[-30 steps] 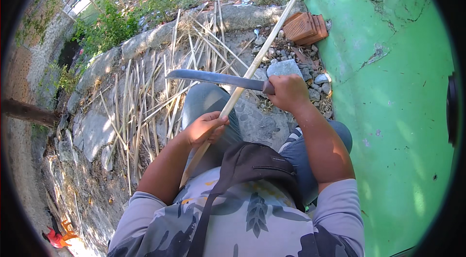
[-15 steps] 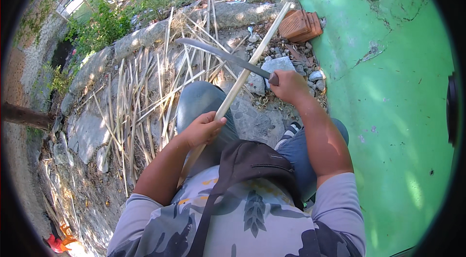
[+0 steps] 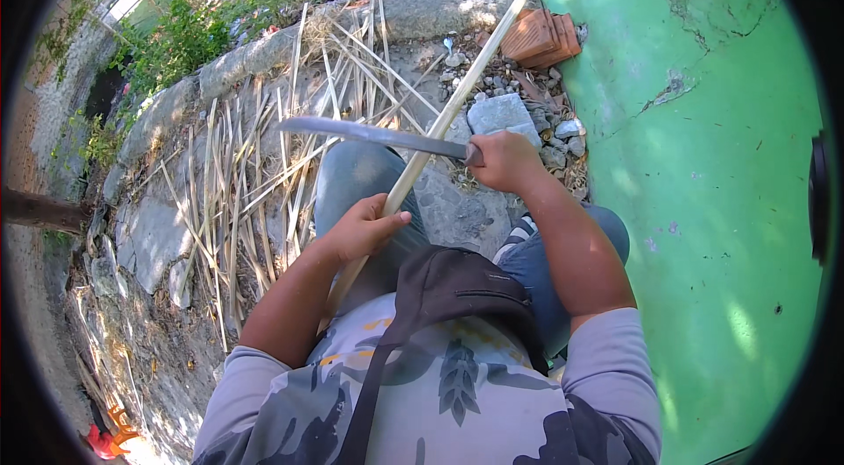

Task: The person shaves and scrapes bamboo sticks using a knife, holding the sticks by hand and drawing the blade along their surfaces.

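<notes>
My left hand (image 3: 367, 228) is wrapped round a long pale strip of split wood or bamboo (image 3: 461, 96), with the thumb lying along it. The strip slants from beside my belly up to the far right. In my right hand (image 3: 507, 163) is the handle of a machete (image 3: 374, 133). Its long, slightly curved blade points left and crosses the strip above my left hand. From this angle I cannot tell whether the edge touches the strip.
Many loose pale strips (image 3: 230, 192) lie on the stony ground to the left. Orange bricks (image 3: 539, 39) and a grey concrete chunk (image 3: 504, 116) sit among rubble at the far right. A green painted floor (image 3: 703, 228) spans the right side. A low stone edging (image 3: 255, 56) curves behind.
The machete has come nearer to me and a little left along the strip, its blade now lying flatter across the view. My left hand keeps its grip on the strip.
</notes>
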Demonstrator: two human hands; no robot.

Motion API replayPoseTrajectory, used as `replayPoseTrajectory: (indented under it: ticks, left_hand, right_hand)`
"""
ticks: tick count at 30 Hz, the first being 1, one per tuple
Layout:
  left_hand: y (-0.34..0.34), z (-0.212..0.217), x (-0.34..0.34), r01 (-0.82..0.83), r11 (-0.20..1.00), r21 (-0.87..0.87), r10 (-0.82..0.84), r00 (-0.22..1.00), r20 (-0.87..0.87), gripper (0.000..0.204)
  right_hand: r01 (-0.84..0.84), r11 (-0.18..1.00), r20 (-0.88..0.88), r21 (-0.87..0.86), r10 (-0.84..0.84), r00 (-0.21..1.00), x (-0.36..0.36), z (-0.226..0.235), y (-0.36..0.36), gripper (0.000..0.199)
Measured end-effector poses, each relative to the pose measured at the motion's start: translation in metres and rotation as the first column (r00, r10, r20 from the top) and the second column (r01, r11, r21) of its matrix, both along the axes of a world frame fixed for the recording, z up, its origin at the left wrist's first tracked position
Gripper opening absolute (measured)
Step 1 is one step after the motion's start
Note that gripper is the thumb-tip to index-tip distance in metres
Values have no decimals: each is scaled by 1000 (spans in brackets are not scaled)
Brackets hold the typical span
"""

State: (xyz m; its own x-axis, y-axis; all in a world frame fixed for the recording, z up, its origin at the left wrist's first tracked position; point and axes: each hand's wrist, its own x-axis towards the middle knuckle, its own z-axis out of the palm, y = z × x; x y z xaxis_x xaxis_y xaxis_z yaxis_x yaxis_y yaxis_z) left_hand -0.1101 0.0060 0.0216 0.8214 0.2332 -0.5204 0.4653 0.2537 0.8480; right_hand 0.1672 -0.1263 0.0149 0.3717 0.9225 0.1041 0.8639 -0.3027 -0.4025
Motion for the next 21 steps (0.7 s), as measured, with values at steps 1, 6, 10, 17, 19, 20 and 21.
replayPoseTrajectory:
  ticks: [1,6,10,17,19,20,21]
  left_hand:
    - [-1,-1,-1,0,1000,-5,0,1000,-5,29]
    - [-1,0,3,25,991,134,-23,1000,-17,34]
    - [-3,-2,3,10,984,176,-1,999,-50,34]
    - [-3,-3,1,18,987,160,-17,1000,-8,34]
    - [-3,-1,2,21,988,154,-17,1000,-24,34]
    - [-3,-1,2,6,988,154,-3,1000,-18,34]
    - [-4,-2,1,-9,988,154,11,1000,-12,34]
  right_hand:
    - [-41,996,30,-81,43,999,-6,8,1,19]
    - [-43,989,-34,-140,39,999,0,-8,2,18]
    - [-52,993,30,-105,56,998,-4,-6,2,18]
    - [-2,997,37,-83,5,999,-3,-5,4,18]
    - [-9,998,27,-59,11,1000,-1,-9,3,17]
    - [-18,999,14,-34,18,1000,-3,-10,3,17]
    - [-19,999,13,-33,19,1000,-2,-10,3,17]
